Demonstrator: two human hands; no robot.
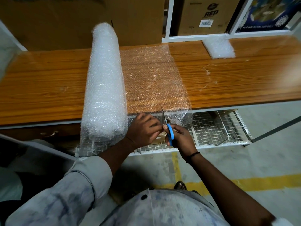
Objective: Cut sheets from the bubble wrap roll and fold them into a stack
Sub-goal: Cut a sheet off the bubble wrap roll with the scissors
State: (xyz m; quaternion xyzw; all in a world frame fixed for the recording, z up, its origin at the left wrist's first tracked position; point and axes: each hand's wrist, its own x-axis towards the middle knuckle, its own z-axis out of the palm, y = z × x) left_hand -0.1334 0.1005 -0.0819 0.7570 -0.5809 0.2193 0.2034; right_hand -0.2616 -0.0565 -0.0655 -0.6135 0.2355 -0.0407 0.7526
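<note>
I see the left grip (143, 130) pinching the sheet (153, 75) — right grip (180, 137) grasping blue scissors (170, 133). A box (195, 10) reads "RED".

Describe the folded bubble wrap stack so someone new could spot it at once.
Start at the long wooden tabletop and follow its far edge rightward past the big bubble wrap roll. The folded stack lies there, beside the white shelf frame. Unlike the see-through unrolled sheet, it is a small, opaque white pad.
</note>
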